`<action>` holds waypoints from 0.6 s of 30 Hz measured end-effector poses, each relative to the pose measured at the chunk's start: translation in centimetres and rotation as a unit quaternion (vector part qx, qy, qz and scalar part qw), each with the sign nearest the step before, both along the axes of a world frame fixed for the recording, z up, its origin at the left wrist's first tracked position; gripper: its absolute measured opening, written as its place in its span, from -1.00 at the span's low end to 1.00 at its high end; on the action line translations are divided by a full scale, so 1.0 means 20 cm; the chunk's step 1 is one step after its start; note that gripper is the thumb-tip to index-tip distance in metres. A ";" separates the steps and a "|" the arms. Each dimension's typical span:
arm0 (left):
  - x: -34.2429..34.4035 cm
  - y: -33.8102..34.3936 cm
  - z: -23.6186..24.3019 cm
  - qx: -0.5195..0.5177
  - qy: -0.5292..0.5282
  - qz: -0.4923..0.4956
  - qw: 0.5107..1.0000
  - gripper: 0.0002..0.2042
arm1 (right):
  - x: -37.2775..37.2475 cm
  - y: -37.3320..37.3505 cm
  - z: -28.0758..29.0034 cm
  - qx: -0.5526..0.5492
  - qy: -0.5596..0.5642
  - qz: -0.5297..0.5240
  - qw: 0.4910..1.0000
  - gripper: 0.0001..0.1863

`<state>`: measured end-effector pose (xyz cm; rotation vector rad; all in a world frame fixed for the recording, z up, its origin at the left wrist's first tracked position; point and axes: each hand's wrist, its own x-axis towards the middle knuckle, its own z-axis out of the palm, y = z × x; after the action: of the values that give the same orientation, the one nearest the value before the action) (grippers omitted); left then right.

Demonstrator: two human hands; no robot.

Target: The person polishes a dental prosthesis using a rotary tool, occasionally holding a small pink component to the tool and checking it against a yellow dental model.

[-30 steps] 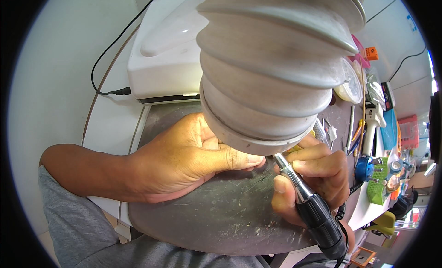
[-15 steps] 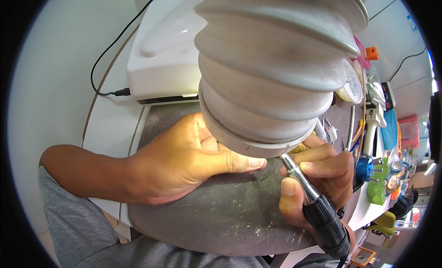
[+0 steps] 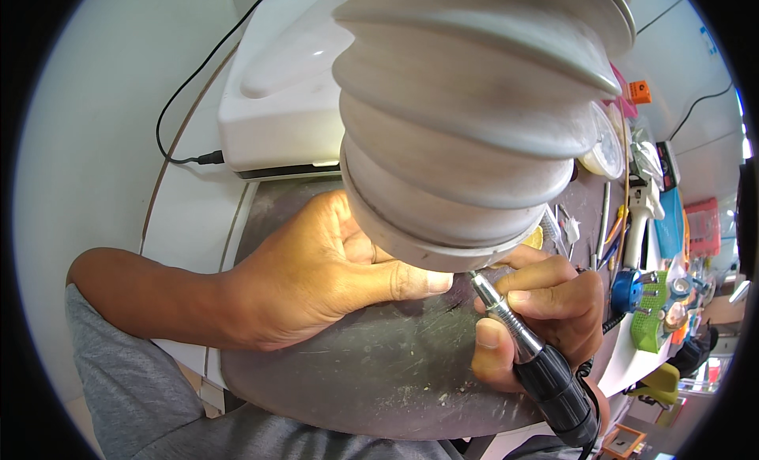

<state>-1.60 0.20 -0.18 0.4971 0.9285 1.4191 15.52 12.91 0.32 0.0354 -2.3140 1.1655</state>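
My right hand (image 3: 545,310) grips a rotary handpiece (image 3: 534,349) with a silver nose and a black grip. The handpiece slants up and left, and its tip goes out of sight under the mouth of a ribbed grey-white hose (image 3: 466,128). From the left, my left hand (image 3: 332,278) reaches in with the thumb stretched along and the fingers curled. Its fingertips are behind the hose, so whatever it pinches cannot be made out. Both hands are just above a dark grey, scratched work mat (image 3: 395,381). Something yellow (image 3: 535,238) shows past the hose's rim.
A white machine (image 3: 285,104) with a black cord stands at the back left. On the right lie thin tools, a white gun-shaped tool (image 3: 642,215), a blue round holder (image 3: 626,291) with burs, a green perforated tray (image 3: 650,318) and a clear round tub (image 3: 605,143).
My right hand and the handpiece have shifted slightly left, bringing the tip nearer my left thumb and under the hose. My left hand has barely moved.
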 end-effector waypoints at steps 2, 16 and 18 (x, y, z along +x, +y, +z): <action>0.00 0.00 0.01 0.002 -0.004 -0.005 1.000 -0.60 | 0.00 0.00 0.00 -0.004 0.000 0.000 1.000 -0.61; 0.00 0.00 0.01 0.007 -0.013 0.005 1.000 -0.58 | -0.01 0.01 0.03 0.038 -0.022 0.022 0.999 -0.60; 0.00 0.00 0.01 0.007 -0.005 0.007 1.000 -0.58 | -0.01 0.01 0.03 0.040 -0.024 0.020 0.999 -0.60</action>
<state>-1.52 0.14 0.05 0.4945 0.9170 1.4391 15.34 13.02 0.85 0.0848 -2.4127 1.1037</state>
